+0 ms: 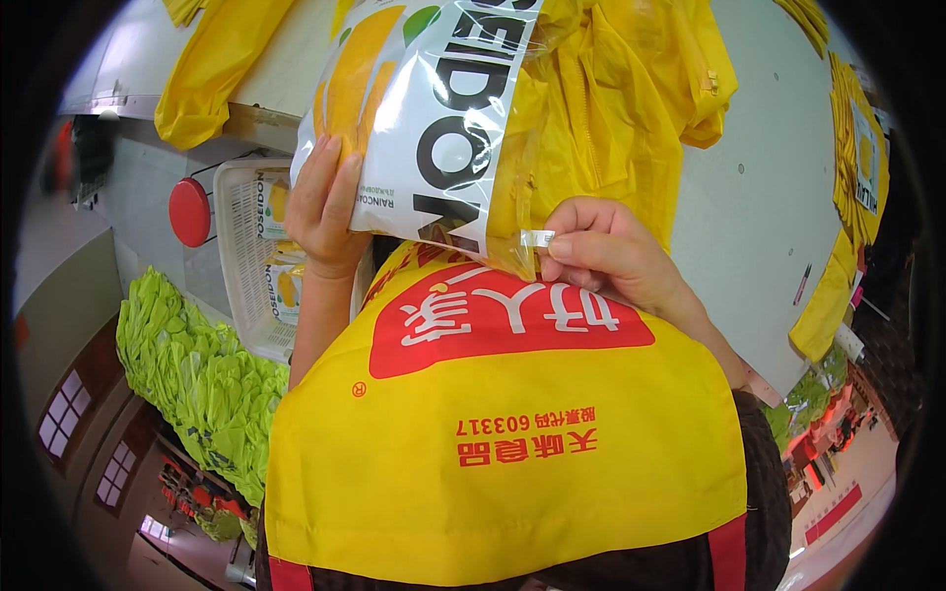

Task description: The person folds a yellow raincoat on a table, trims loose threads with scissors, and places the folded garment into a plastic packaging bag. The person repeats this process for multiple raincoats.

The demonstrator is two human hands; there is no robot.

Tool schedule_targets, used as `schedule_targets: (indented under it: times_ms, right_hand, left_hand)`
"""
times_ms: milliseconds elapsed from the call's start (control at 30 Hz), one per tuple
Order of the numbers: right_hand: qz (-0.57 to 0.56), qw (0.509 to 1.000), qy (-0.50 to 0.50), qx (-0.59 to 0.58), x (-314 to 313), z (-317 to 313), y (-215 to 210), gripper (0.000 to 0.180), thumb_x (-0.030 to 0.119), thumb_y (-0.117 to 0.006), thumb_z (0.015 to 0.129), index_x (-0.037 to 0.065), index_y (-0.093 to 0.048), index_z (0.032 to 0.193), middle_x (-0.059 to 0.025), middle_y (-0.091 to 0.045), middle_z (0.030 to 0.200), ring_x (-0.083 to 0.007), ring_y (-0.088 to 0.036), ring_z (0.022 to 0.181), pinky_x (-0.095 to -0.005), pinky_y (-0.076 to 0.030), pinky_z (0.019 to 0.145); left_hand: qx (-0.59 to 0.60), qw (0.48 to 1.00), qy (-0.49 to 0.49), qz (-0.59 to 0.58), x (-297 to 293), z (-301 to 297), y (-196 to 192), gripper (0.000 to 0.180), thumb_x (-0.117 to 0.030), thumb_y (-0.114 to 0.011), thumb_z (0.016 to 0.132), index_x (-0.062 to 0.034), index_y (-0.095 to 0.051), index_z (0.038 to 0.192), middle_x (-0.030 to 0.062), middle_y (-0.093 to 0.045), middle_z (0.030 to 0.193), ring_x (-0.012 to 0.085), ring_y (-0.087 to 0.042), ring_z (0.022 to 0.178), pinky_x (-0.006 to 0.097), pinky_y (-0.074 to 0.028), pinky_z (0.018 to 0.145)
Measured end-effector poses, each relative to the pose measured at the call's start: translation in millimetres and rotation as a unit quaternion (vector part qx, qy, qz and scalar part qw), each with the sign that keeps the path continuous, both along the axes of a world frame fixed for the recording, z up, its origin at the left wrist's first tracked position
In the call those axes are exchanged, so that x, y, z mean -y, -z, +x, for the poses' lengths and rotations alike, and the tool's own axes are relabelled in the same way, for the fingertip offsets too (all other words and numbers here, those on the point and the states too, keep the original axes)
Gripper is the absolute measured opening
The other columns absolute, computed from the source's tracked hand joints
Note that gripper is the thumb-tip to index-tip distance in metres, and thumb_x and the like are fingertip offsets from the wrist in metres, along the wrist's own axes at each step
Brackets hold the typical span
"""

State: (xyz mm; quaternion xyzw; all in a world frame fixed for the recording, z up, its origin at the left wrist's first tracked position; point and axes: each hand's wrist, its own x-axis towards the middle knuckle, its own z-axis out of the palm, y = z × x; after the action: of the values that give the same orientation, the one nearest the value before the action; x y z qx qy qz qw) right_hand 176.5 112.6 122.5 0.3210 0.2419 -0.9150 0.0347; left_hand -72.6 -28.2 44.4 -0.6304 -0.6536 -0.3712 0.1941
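A clear plastic bag with a white printed panel (pixel 404 148) lies at the near edge of the table, with yellow material showing inside it. My left hand (pixel 325 212) grips the bag's left side, fingers on top and the thumb out of sight. Between the thumb and forefinger of my right hand (pixel 621 251) is a small white label (pixel 535 238), its free end touching the bag's lower right corner. A yellow raincoat (pixel 621 108) with a zip spreads over the table just beyond my right hand. Whether the label is stuck down cannot be seen.
A white plastic basket (pixel 239 300) holding bagged raincoats (pixel 286 294) stands low on the left, beside a red round stool (pixel 190 212). Lime-green garments (pixel 197 389) are heaped nearer me. Stacked yellow raincoats (pixel 852 163) and a pen (pixel 803 283) lie on the table's right side (pixel 749 227).
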Motion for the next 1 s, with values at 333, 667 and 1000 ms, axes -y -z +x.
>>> schedule_targets:
  times_ms: [333, 667, 1000]
  right_hand:
    - [0.125, 0.991, -0.048, -0.022, -1, 2, -2, 0.010, 0.008, -0.059, 0.083, 0.001, -0.056, 0.089, -0.0073, -0.063, 0.076, -0.0032, -0.047, 0.055, -0.0157, -0.037, 0.050]
    - [0.285, 0.954, 0.078, 0.048, -36, -17, 35, 0.051, 0.016, -0.063, 0.079, 0.002, -0.045, 0.124, -0.0119, -0.054, 0.119, -0.0191, -0.055, 0.100, -0.0305, -0.046, 0.087]
    - [0.079, 0.905, 0.396, -0.132, -43, -5, 44, 0.049, 0.023, -0.054, 0.087, 0.002, -0.039, 0.129, -0.0125, -0.048, 0.128, -0.0284, -0.048, 0.115, -0.0426, -0.040, 0.098]
  left_hand:
    - [0.020, 1.000, -0.004, 0.003, 1, -1, -7, 0.033, -0.005, -0.065, 0.077, 0.0007, -0.055, 0.108, 0.0218, -0.059, 0.108, 0.0366, -0.060, 0.098, 0.040, -0.050, 0.084]
    - [0.716, 0.665, -0.075, 0.201, 1, 21, -45, 0.045, -0.001, -0.062, 0.077, 0.0017, -0.043, 0.118, 0.0099, -0.054, 0.114, 0.0202, -0.054, 0.096, 0.034, -0.044, 0.085]
    - [0.721, 0.636, 0.254, -0.102, -49, 75, -53, 0.050, -0.022, -0.059, 0.087, 0.0007, -0.040, 0.128, 0.0090, -0.053, 0.123, 0.0201, -0.050, 0.111, 0.033, -0.040, 0.093]
